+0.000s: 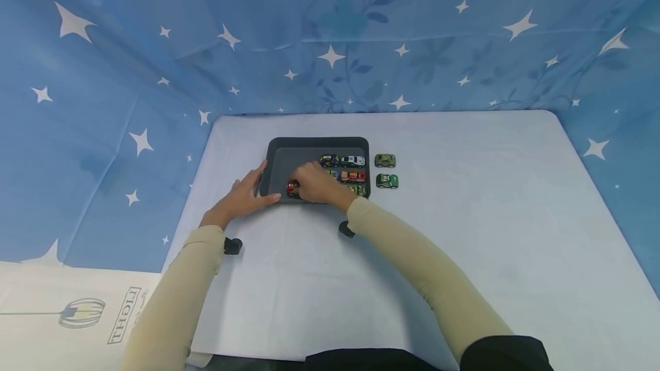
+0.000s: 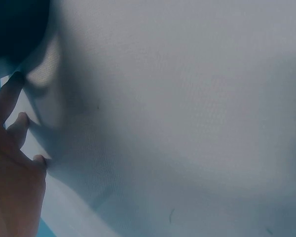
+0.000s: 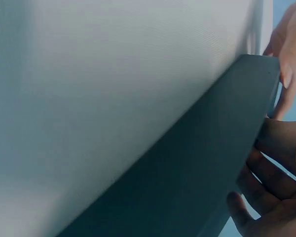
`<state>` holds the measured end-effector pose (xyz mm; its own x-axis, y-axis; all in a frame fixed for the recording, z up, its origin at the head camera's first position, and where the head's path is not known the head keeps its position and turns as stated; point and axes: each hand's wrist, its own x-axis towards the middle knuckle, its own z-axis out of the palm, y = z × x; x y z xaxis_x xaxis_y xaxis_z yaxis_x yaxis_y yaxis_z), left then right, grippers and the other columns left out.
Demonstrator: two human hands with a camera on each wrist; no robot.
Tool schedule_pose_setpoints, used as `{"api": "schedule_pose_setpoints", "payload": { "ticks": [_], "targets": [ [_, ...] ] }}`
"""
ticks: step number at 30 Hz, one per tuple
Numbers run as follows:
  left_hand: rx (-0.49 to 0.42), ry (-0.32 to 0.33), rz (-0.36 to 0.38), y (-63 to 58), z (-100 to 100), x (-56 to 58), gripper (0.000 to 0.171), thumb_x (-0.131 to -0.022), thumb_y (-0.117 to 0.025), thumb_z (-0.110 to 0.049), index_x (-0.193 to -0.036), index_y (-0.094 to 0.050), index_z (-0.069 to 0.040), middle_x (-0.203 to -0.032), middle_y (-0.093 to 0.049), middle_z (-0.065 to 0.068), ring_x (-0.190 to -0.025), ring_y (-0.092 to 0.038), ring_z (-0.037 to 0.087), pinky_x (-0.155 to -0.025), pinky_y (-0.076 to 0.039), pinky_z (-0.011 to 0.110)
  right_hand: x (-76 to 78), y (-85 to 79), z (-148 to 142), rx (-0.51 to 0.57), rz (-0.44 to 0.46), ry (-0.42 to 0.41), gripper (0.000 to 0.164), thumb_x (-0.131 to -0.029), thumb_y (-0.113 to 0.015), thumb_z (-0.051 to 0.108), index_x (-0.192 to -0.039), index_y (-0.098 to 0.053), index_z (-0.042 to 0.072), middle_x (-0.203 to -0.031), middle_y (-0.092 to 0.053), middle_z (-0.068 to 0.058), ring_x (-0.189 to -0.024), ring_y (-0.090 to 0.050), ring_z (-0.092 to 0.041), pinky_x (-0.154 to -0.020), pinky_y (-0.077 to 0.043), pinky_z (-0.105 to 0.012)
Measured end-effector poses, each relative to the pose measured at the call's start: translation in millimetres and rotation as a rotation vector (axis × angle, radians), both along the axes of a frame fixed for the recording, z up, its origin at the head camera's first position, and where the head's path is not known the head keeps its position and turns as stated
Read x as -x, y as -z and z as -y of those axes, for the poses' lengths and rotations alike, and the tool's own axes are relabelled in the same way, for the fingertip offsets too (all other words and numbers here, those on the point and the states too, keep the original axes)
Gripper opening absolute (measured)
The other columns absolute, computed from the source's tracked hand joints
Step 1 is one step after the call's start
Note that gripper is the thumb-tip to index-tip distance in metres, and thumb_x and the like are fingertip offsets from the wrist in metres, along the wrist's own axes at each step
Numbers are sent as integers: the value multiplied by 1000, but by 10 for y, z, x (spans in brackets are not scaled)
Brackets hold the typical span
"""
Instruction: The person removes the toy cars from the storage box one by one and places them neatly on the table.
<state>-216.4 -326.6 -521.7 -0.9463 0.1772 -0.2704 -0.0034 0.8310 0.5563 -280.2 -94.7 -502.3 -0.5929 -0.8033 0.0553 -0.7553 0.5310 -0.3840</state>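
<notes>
A dark grey tray (image 1: 289, 159) lies on the table, holding several toy cars. Near its front left corner, my right hand (image 1: 317, 183) pinches a red toy car (image 1: 291, 188), partly hidden by the fingers. My left hand (image 1: 242, 198) is spread at the tray's left end, thumb by the front corner and fingers along the side. Inside, a dark blue toy car (image 1: 330, 160), a white one (image 1: 353, 161) and a red-orange one (image 1: 353, 176) stand toward the right. My right forearm partly covers a green car (image 1: 357, 190). The right wrist view has the tray's outer wall (image 3: 202, 143).
Two green toy cars, the rear one (image 1: 385, 160) and the front one (image 1: 387, 181), stand just right of the tray on the white tablecloth (image 1: 490, 216). A blue star-patterned cloth (image 1: 330, 27) hangs behind the table. A printed pale panel (image 1: 51, 291) is at the left front.
</notes>
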Motion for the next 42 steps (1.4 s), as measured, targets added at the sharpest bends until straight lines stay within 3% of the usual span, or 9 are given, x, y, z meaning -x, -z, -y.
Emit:
{"api": "schedule_pose_setpoints", "payload": {
  "ticks": [7, 18, 26, 35, 42],
  "targets": [
    [-21, -6, -1, 21, 3, -3, 103, -83, -61, -69, -156, 5, -36, -161, -21, 12, -148, -20, 30, -116, 2, 63, -14, -18, -39, 10, 19, 39, 16, -89, -73, 19, -104, -76, 11, -93, -73, 1, -77, -63, -8, -70, -51, -27],
    [-2, -15, -9, 70, 27, -27, 106, -82, -61, -69, -157, 4, -34, -160, -22, 15, -147, -22, 33, -116, 2, 64, -64, -164, -227, 64, 106, 42, 25, -93, -69, 20, -116, -73, 12, -111, -72, 0, -100, -66, -13, -86, -54, -29],
    [-20, -2, -5, 53, 14, -21, 104, -84, -62, -67, -157, 5, -34, -162, -14, 13, -147, -22, 32, -115, 3, 64, -93, -290, -424, 99, 118, 37, 27, -93, -69, 19, -118, -71, 11, -114, -70, -4, -100, -65, -16, -85, -54, -31],
    [-18, -13, 19, 32, -2, 8, 106, -81, -61, -71, -156, 6, -38, -163, -11, 12, -149, -12, 33, -116, 5, 61, -104, -408, -666, 144, 88, 46, 25, -92, -70, 15, -116, -72, 9, -108, -70, -4, -95, -64, -14, -79, -54, -27],
    [-27, 0, 11, 27, 21, 7, 105, -83, -62, -68, -156, 5, -35, -163, -11, 13, -148, -16, 33, -116, 5, 62, -71, -457, -835, 137, 83, 73, 27, -92, -71, 16, -117, -71, 9, -107, -70, -4, -91, -64, -13, -75, -54, -27]
  ]
}}
